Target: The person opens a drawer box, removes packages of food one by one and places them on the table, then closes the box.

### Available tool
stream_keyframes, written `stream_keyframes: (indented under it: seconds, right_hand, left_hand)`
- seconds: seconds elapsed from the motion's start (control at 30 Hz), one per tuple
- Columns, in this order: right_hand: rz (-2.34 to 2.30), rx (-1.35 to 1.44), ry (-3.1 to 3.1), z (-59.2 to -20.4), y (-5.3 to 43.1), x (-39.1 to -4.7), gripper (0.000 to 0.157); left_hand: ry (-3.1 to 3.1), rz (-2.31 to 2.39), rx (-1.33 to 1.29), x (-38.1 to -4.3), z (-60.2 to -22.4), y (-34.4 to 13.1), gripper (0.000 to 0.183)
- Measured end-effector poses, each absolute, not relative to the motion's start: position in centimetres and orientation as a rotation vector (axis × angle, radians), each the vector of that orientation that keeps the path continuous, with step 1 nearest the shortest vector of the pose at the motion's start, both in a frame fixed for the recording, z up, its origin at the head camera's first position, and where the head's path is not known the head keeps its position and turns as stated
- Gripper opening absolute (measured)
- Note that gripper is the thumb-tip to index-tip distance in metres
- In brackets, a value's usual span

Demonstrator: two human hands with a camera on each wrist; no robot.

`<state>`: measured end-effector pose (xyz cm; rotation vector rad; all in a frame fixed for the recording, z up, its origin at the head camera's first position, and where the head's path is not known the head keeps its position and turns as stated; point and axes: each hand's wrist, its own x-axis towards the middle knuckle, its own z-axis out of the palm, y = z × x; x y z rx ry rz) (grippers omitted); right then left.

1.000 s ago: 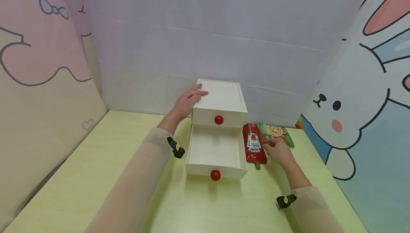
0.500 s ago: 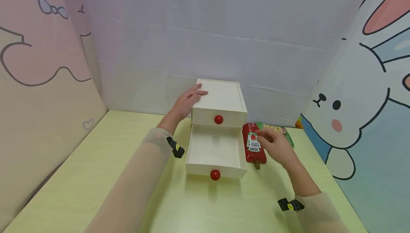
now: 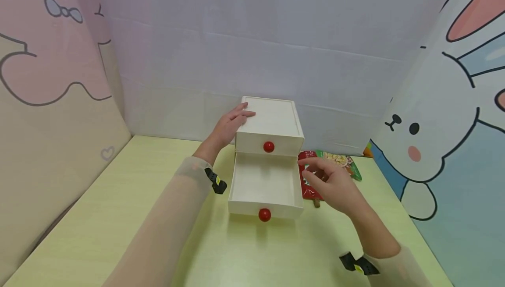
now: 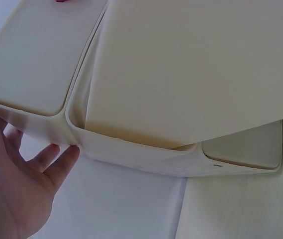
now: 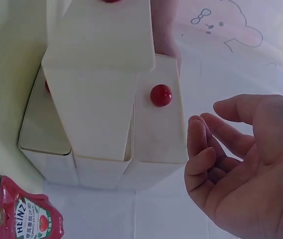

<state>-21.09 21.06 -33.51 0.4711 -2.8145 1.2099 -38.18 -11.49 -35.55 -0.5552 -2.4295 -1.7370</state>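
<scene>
A small white drawer cabinet (image 3: 272, 116) with red knobs stands near the back wall, its middle drawer (image 3: 265, 182) pulled far out and showing a bare white floor. My left hand (image 3: 229, 125) rests on the cabinet's top left edge, fingers extended; the left wrist view has those fingertips along its side. Beside the open drawer's right wall hovers my right hand (image 3: 333, 184), fingers loosely bent and nothing in them. Behind it lies a red Heinz ketchup pouch (image 3: 307, 156), partly covered by the hand in the head view, its label plain in the right wrist view.
A green food packet (image 3: 353, 167) lies right of the pouch by the back wall. The pale wooden table (image 3: 158, 199) extends left and in front of the cabinet. Cartoon-printed panels (image 3: 453, 147) bound the sides, with a white cloth (image 3: 256, 37) behind.
My right hand has moved left from the green packet, across the ketchup pouch, to the drawer's right edge. The left hand, cabinet and drawer have stayed in place.
</scene>
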Motion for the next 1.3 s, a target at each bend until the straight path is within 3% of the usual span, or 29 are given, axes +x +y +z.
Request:
stream_keyframes:
  seconds: [0.7, 1.3]
  right_hand:
    - [1.072, 1.021, -3.001, -35.3, 16.8, -16.6, 0.031]
    - [0.954, 1.045, -2.876, -40.2, 15.1, -16.4, 0.039]
  left_hand:
    - [-2.448, -1.713, -0.542, -38.1, -35.4, -11.4, 0.048]
    - [-2.434, -1.727, -0.567, -38.0, -35.4, -11.8, 0.049]
